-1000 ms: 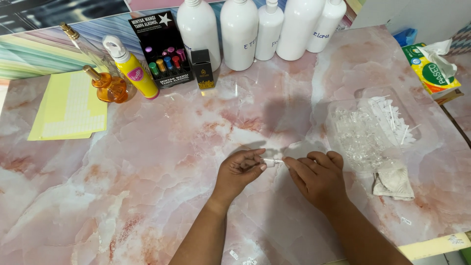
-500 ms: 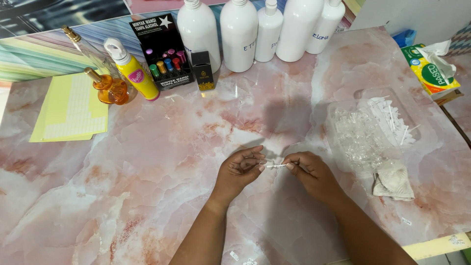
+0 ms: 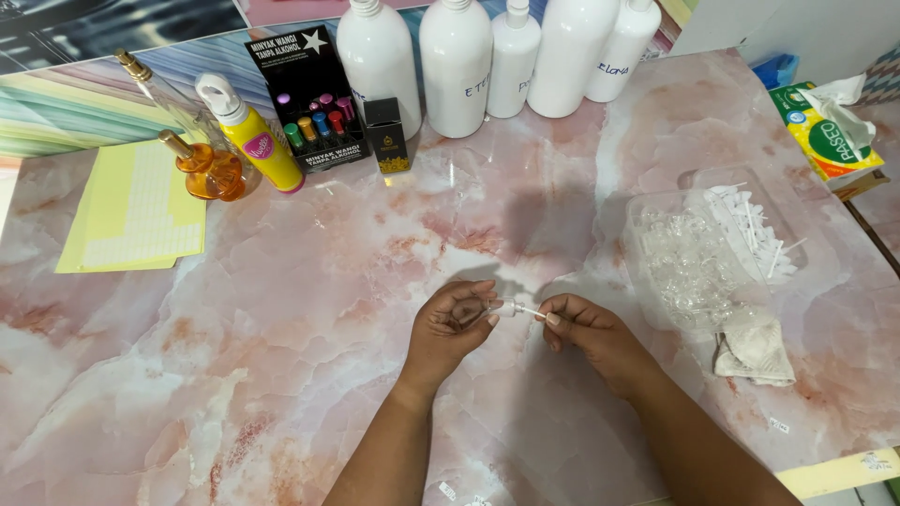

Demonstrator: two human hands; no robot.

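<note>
Small clear vial sits pinched in the left hand, low on the pink marble table, near the middle. The right hand pinches a thin white sprayer tube whose pump end touches the vial's mouth. Half a second ago the hands were closer together; now they sit slightly apart. Right of them lies a clear tray of vials and a crumpled cloth.

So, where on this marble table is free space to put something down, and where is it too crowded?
The widest bare marble lies between the yellow sheets, the bottle row and the left hand. The near-left corner is free too. It is crowded to the right of the right hand: clear tray, crumpled cloth.
</note>
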